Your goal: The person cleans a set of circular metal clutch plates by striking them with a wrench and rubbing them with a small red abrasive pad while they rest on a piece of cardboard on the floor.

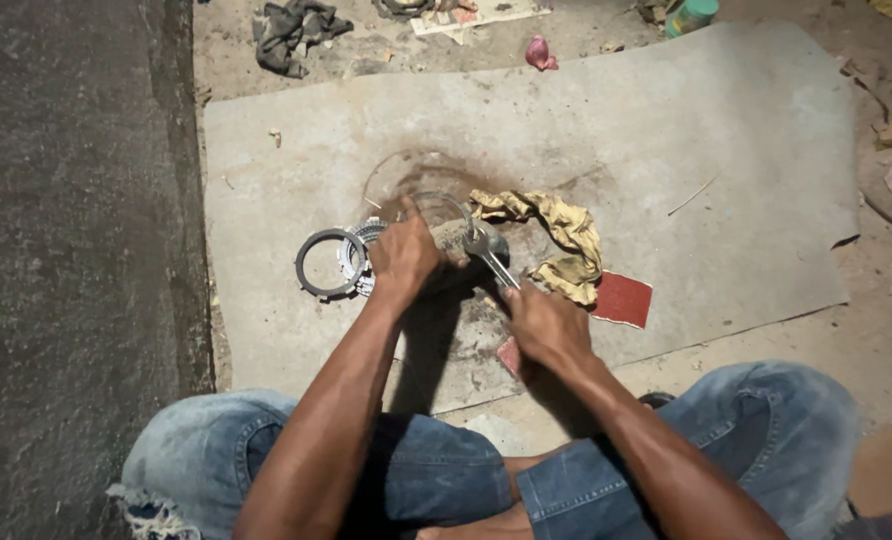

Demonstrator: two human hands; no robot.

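A: Where is this?
B: On a dusty concrete floor (866,330), on a grey mat (666,150); a yellow rag (566,235) lies at three o'clock of the work.
A: And the hands?
B: The left hand (403,255) presses closed on a round metal part (486,240). The right hand (546,325) grips a wrench (488,255), whose long axis runs toward eleven o'clock onto that part. A dark ring (326,263) lies at nine o'clock of the left hand.

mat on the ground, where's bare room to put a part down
The grey mat is bare on its far right, beyond the yellow rag and red sandpaper sheet, and along the top left above the ring stack. It is crowded at the centre, where the left hand and right hand with the wrench work.
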